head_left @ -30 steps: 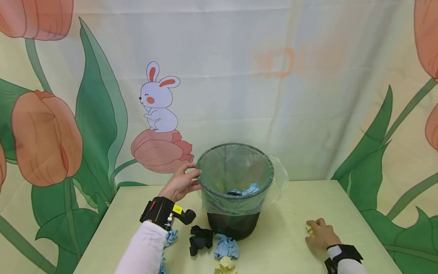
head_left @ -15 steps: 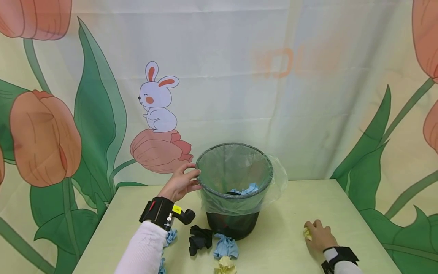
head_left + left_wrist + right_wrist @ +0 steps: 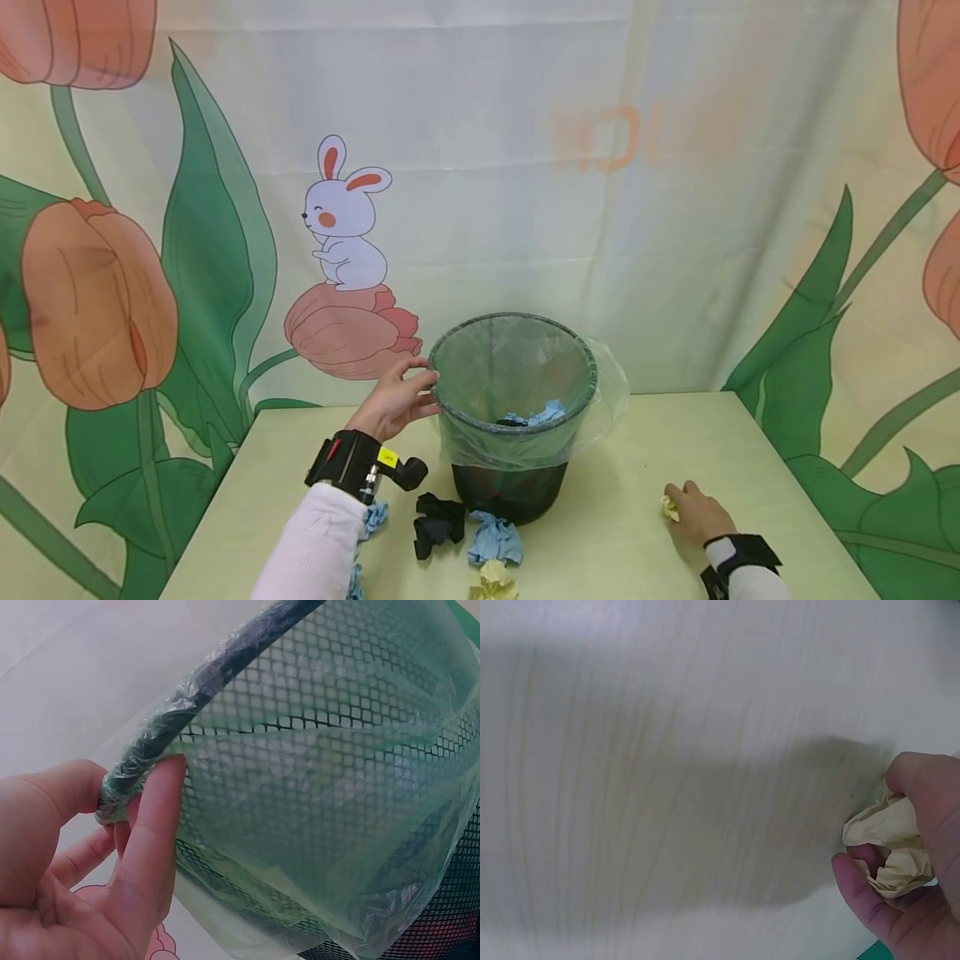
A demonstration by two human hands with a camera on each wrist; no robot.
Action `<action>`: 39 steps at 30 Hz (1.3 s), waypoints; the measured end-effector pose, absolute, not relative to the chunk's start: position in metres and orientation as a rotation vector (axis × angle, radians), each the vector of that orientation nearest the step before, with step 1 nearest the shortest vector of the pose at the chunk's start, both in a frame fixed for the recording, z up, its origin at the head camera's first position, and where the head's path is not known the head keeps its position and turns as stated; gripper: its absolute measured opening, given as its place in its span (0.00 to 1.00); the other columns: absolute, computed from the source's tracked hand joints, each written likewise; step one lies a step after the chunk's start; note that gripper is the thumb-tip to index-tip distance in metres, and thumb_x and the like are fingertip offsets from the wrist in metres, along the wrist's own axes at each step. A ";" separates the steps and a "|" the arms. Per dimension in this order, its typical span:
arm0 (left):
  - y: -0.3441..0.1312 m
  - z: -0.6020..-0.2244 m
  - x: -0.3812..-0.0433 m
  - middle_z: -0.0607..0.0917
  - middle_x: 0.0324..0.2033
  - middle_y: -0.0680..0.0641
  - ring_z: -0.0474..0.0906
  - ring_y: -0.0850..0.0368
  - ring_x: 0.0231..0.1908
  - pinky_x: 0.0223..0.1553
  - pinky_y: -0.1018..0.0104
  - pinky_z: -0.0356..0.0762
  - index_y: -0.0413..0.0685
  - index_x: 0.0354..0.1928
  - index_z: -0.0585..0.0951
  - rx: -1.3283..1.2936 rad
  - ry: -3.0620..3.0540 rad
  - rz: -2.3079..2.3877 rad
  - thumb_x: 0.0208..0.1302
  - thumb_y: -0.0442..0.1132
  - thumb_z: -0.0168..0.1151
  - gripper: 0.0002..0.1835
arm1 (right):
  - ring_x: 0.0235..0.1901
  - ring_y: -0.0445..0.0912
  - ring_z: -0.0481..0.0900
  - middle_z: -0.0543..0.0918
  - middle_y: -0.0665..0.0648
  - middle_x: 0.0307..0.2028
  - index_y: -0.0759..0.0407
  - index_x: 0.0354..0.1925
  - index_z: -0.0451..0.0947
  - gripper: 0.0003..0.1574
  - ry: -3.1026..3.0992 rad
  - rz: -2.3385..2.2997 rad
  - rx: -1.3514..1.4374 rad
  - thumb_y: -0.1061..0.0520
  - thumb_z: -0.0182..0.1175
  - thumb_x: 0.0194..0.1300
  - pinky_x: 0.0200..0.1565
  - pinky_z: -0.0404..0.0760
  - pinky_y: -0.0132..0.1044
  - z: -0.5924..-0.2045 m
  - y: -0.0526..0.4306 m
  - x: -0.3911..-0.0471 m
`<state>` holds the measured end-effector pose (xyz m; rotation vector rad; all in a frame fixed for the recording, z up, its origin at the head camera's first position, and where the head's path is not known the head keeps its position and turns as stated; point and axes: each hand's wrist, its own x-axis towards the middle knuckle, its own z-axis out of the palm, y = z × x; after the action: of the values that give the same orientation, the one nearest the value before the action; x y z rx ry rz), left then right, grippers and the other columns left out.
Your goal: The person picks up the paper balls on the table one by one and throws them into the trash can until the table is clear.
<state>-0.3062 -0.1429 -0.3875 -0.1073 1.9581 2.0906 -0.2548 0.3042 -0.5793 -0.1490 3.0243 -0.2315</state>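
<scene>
A black mesh wastebasket lined with a translucent green bag stands on the table. My left hand grips its rim on the left side; in the left wrist view the thumb and fingers pinch the bag-covered rim. Inside lie blue crumpled paper and something black. At the right of the table my right hand holds a yellow crumpled paper ball. In the right wrist view, thumb and fingers curl round this paper ball, low over the tabletop.
In front of the wastebasket lie a black crumpled paper, a blue one and a yellow one. More blue paper lies partly behind the left forearm. A printed cloth backdrop hangs behind the table.
My right hand has shifted slightly to the left with the yellow paper ball. The left hand stays on the rim. The head view has moved a little.
</scene>
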 end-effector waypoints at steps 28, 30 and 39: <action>-0.143 -0.390 -0.308 0.66 0.50 0.39 0.73 0.55 0.34 0.38 0.66 0.82 0.46 0.65 0.57 -0.096 1.957 2.103 0.67 0.37 0.51 0.26 | 0.20 0.49 0.72 0.71 0.60 0.30 0.62 0.40 0.71 0.19 3.236 -0.243 -0.340 0.62 0.66 0.50 0.20 0.76 0.40 -0.523 0.309 -0.276; -0.143 -0.390 -0.308 0.66 0.50 0.39 0.73 0.55 0.34 0.39 0.66 0.82 0.46 0.65 0.57 -0.097 1.956 2.106 0.67 0.37 0.51 0.26 | 0.20 0.48 0.72 0.71 0.60 0.30 0.61 0.41 0.71 0.19 3.245 -0.240 -0.350 0.62 0.66 0.50 0.20 0.76 0.40 -0.517 0.309 -0.280; -0.142 -0.390 -0.308 0.66 0.46 0.40 0.73 0.55 0.33 0.38 0.66 0.83 0.46 0.64 0.57 -0.099 1.963 2.107 0.67 0.37 0.51 0.26 | 0.19 0.48 0.70 0.70 0.60 0.29 0.61 0.40 0.70 0.18 3.306 -0.208 -0.439 0.62 0.65 0.50 0.18 0.74 0.39 -0.490 0.310 -0.292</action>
<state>-0.3081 -0.1420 -0.3902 -0.0994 1.9627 2.1075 -0.2923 0.3098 -0.4901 -0.4394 3.3059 -0.2082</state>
